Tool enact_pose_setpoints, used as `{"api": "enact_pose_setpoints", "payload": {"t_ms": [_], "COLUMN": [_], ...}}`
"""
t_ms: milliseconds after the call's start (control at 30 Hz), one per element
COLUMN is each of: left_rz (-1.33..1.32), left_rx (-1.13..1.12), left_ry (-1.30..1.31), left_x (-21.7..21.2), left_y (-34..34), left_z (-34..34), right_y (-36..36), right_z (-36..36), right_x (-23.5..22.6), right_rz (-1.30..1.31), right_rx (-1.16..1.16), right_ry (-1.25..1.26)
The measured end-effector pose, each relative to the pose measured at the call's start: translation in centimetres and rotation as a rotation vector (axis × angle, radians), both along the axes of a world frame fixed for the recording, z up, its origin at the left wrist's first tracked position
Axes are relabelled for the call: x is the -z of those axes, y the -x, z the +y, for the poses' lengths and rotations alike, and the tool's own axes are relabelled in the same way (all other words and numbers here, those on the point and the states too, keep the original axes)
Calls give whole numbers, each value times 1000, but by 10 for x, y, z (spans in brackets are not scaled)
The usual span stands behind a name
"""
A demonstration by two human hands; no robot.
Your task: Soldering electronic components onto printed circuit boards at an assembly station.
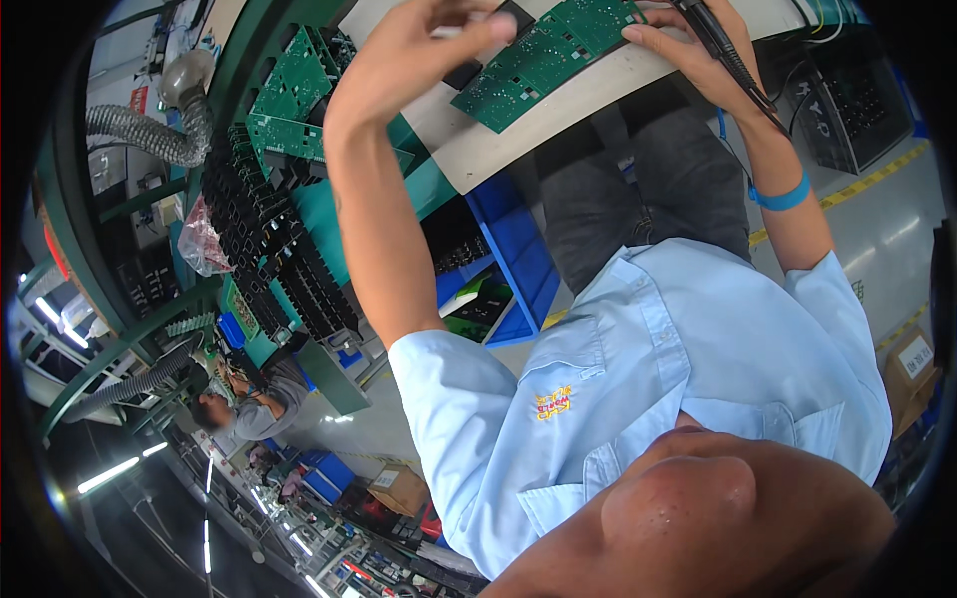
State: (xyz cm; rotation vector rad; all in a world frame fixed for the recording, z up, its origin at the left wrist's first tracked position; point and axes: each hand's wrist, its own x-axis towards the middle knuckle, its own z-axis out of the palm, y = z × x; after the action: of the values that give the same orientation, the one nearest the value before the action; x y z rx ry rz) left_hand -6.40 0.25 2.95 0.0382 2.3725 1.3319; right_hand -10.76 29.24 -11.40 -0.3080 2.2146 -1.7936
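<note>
blue bin holds flat green pieces; circuit board runs lengthwise lower-left to upper-right; right grip clasps black tool; left grip unclear

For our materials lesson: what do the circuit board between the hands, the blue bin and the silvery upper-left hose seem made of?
Circuit board: probably resin laminate, coated green, with pale and dark parts across it.
Blue bin: likely smooth moulded plastic, judging by its even colour.
Hose: shiny, ribbed, perhaps metal foil; metallised plastic is possible too.
</note>
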Motion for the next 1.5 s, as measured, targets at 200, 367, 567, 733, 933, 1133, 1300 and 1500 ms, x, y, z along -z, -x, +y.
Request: {"api": "enact_pose_setpoints", "payload": {"t_ms": [200,367,567,733,933,1133,1300,1500], "left_rz": [146,141,159,174,219,185,169,210], "left_rx": [125,51,-10,-172,-237,-254,-255,-275], "left_ry": [315,273,263,180,168,-34,-164,-160], "left_x": [10,14,13,18,22,28,29,27], "left_y": [-32,-36,-43,-54,-60,-66,-72,-77], "left_z": [-22,-20,-9,-6,-3,-10,-11,-7], "right_y": [-10,-7,-8,-6,-3,-4,-4,-14], "right_z": [-10,-6,-5,-7,-7,-6,-5,-12], "right_x": [-39,-30,-35,-32,-8,-9,-9,-27], "right_rz": [-255,-219,-228,-21,190,163,149,154], "right_rx": [14,20,-5,-97,-2,-13,-25,10], "right_ry": [-61,-58,-81,-156,41,57,52,176]}}
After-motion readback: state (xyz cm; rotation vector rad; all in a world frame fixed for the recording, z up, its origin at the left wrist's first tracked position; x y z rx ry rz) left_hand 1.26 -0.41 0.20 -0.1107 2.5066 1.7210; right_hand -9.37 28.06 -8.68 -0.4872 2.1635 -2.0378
